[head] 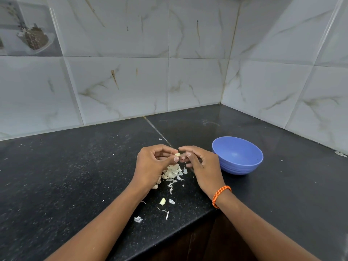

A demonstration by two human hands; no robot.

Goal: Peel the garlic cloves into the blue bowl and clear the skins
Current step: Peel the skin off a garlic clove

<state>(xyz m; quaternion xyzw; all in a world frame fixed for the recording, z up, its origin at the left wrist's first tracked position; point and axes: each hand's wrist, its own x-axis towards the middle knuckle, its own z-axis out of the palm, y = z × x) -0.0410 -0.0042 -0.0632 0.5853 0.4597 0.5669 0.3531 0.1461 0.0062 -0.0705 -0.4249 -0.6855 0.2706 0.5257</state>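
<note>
Both hands met over the skin pile (172, 173): left hand (153, 164) and right hand (202, 165) pinched one garlic clove (177, 154); blue bowl (237, 155) sat just right.

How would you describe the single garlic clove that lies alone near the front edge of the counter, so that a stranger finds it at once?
Start at the black counter and find the pile of garlic skins below the two hands. Move from there toward the counter's front edge: the lone garlic clove lies between the forearms, beside a small white skin flake. It is plump and yellowish, unlike the thin, papery white scraps around it.
</note>
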